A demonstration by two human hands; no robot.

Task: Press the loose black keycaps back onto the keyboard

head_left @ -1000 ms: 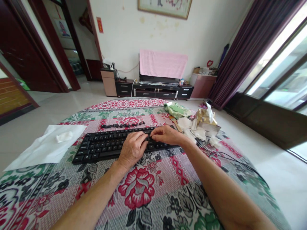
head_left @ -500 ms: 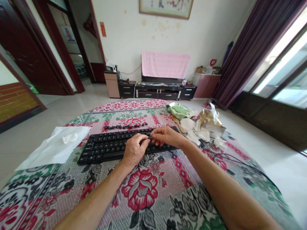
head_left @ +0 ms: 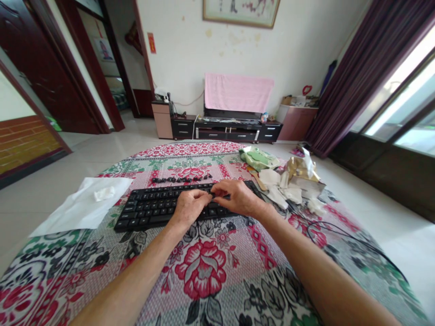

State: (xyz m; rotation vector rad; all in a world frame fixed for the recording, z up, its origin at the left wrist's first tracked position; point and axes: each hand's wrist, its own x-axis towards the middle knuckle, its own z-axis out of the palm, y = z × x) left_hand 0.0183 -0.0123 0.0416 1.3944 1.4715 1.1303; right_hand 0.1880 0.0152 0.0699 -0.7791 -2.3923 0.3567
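A black keyboard (head_left: 146, 222) lies across the patterned tablecloth in front of me. Over its middle, the fingertips of my left hand (head_left: 190, 206) and my right hand (head_left: 234, 197) meet. Between them is a small black keycap (head_left: 212, 194), mostly covered by the fingers. Thumb and forefinger of each hand are pinched at it, just above the keys. Behind the keyboard, several loose black keycaps (head_left: 180, 179) lie in a row on the cloth.
A white sheet (head_left: 74, 203) with a crumpled tissue (head_left: 104, 194) lies at left. To the right are a tissue box (head_left: 307, 183), used tissues (head_left: 292, 194), a green plastic bag (head_left: 258, 158) and a black cable (head_left: 353, 237). The tablecloth (head_left: 204, 271) covers a round table.
My right hand's fingers have shifted slightly around the keycap, with the thumb and forefinger now more arched. The view has turned a little to the left.
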